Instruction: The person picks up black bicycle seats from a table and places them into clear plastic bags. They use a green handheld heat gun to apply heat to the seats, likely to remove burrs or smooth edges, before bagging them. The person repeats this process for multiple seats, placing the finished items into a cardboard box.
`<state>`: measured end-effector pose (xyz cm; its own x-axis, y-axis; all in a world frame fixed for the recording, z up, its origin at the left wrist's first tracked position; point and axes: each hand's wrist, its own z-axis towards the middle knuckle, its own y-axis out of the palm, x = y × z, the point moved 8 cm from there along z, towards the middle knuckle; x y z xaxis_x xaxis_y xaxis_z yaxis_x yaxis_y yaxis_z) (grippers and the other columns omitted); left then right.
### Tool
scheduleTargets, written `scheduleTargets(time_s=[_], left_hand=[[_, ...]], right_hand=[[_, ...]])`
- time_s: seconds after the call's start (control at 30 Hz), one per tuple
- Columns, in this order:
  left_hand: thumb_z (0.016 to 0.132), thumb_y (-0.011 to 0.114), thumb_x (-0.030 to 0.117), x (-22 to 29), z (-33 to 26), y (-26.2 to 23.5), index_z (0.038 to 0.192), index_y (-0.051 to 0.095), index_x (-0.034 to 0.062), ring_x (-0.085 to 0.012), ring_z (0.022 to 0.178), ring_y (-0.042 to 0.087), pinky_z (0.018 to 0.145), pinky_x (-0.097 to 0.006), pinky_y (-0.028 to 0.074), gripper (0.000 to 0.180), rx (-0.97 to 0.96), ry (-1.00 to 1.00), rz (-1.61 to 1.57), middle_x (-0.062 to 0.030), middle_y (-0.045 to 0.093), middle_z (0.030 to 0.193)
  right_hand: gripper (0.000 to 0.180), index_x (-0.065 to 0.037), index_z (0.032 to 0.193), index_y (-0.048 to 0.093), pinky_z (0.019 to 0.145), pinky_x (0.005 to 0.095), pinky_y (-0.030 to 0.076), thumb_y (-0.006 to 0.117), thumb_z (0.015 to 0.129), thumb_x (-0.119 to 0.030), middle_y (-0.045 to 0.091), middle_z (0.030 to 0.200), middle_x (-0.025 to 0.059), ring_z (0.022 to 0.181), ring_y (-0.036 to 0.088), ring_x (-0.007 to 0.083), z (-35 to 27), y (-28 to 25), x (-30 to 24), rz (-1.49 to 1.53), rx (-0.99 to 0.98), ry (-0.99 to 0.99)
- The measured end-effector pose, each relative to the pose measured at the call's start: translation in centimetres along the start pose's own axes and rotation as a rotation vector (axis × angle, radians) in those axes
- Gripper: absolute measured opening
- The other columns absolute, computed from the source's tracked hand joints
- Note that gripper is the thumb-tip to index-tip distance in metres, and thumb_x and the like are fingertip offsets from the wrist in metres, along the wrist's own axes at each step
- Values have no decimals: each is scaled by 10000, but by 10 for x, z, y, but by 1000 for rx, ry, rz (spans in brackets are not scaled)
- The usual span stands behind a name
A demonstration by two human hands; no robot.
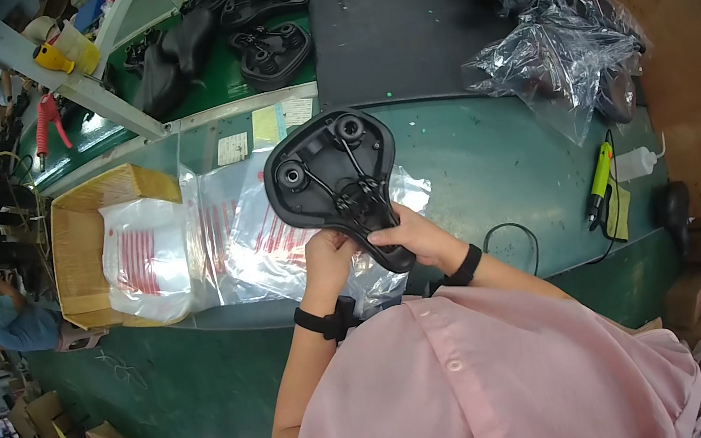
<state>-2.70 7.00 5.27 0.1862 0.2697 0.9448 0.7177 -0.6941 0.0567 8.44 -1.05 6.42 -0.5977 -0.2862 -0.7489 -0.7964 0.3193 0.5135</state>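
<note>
A black bicycle saddle [299, 198] is held over the front of the green table, its underside with springs and rails facing up. Its wide end points away from me and the narrow nose toward me. My left hand [331, 255] grips the left side near the nose, its fingers partly hidden by the saddle. With the thumb on top, my right hand [416, 234] closes on the nose's right side. Beneath the saddle lie clear plastic bags [260, 256] with red print.
A yellowish box [79, 262] with more bags stands at the left. Several saddles [274, 52] lie at the back, and plastic-wrapped saddles [619, 89] at the right. Near the right edge are a yellow-green corded tool [602, 184] and a white bottle [635, 164]. A red air gun [49, 122] hangs at the left.
</note>
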Motion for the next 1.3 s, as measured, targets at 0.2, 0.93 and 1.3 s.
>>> scheduleTargets(time_s=[0.2,0.93,1.3], left_hand=[[805,706,21,-7,-18,-12,681,511,68,-85,581,537,556,-234,430,236,7,-76,-104,-10,586,650],[786,724,68,24,-30,-10,717,590,29,-73,551,522,497,-225,405,156,47,104,269,-17,598,641],[784,621,38,33,-35,21,878,698,-7,-267,790,688,734,-364,519,130,-111,113,435,-154,701,815]], right_hand=[[409,-22,1144,521,723,259,502,737,805,-96,605,954,20,810,592,100,10,-14,19,63,83,-11],[456,19,1171,495,720,309,559,735,812,-130,654,993,111,834,679,209,-30,15,-23,76,-137,12],[550,16,1280,457,776,296,551,713,804,-89,616,1102,100,922,643,171,-24,16,-13,-21,-113,52]])
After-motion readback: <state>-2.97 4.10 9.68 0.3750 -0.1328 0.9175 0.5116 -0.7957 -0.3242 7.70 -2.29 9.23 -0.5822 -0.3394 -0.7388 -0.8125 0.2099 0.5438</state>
